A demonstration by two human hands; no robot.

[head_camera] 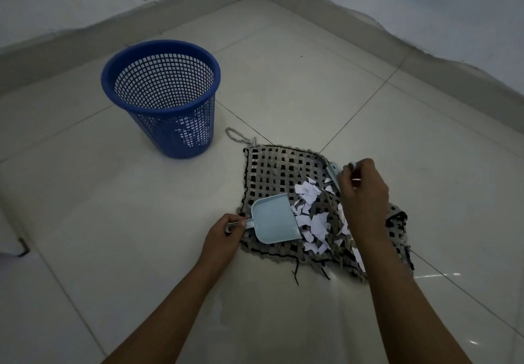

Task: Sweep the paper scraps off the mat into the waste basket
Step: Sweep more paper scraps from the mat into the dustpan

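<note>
Tiled floor [283,86] carried a blue basket [161,100] standing upright, well apart from the woven mat [272,171] — white paper scraps [314,219] lay piled on the mat's middle. Left hand [224,236] gripped the handle of a light-blue dustpan [273,220], its mouth touching the scraps. Right hand [364,191] — fingers curled round a small brush [333,172] at the mat's far edge.

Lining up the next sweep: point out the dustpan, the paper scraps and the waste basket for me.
dustpan [273,220]: head view, on the flat pale-blue tray.
paper scraps [319,223]: head view, on a large white piece mid-pile on the mat.
waste basket [173,134]: head view, on the blue mesh outer wall.
</note>
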